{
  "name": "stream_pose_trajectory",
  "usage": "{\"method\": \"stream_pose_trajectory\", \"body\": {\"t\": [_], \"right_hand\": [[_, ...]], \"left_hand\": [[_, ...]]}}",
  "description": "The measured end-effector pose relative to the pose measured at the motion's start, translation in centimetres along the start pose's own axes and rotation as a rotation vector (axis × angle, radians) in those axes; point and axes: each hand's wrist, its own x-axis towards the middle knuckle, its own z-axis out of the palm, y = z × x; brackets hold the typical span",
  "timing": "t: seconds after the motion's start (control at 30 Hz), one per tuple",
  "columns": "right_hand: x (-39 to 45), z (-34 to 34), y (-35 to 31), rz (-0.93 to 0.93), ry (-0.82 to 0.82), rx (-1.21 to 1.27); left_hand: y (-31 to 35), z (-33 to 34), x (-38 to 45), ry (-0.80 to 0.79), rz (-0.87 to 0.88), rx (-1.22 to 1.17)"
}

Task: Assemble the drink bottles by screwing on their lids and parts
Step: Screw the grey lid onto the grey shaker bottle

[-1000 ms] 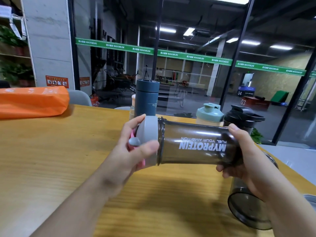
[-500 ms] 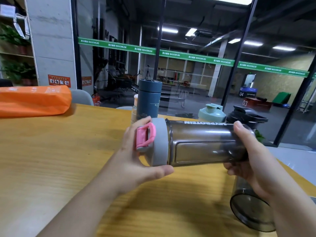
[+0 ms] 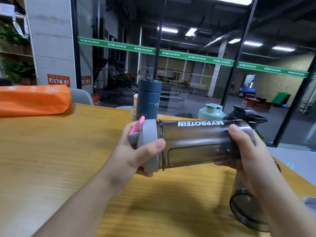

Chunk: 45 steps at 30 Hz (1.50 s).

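Observation:
I hold a smoky transparent shaker bottle (image 3: 196, 144) sideways above the wooden table (image 3: 51, 159), its white MYPROTEIN lettering turned to the top. A grey lid (image 3: 149, 134) with a pink flip cap (image 3: 136, 126) sits on its left end. My left hand (image 3: 136, 154) grips that lid, thumb across its rim. My right hand (image 3: 246, 156) grips the bottle's base end. A second smoky cup part (image 3: 246, 209) lies on the table under my right forearm, partly hidden.
At the table's far edge stand a dark blue flask (image 3: 149, 100), a pale bottle (image 3: 134, 110) behind it, a mint-lidded shaker (image 3: 211, 112) and a black-lidded shaker (image 3: 246, 114). An orange bag (image 3: 32, 100) lies at the far left. Glass walls rise behind the table.
The bottle has been rotated in my hands, carrying the lettering from the front face to the top. The lid has turned too, so the pink cap now shows edge-on.

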Motion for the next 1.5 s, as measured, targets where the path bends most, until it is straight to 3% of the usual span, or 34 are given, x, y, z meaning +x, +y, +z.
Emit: {"method": "stream_pose_trajectory", "body": {"t": [0.4,0.63,0.8,1.27,1.5], "right_hand": [[-0.3,0.0,-0.1,-0.101,-0.027,-0.049],[0.2,-0.2,0.2,0.171,0.022,0.032],[0.2,-0.5,-0.1,0.247,-0.053,0.044],[0.1,-0.1,-0.2,0.06,0.072,0.012],[0.0,0.0,-0.3,0.069,0.065,-0.005]], "left_hand": [[-0.3,-0.1,0.0,0.016,-0.184,-0.052],[0.4,-0.7,-0.2,-0.164,0.027,-0.025],[0.4,-1.1,0.0,-0.156,0.103,-0.02],[0.5,-0.7,0.2,-0.095,-0.175,-0.218],[0.9,-0.5,0.0,-0.077,-0.197,-0.249]]}}
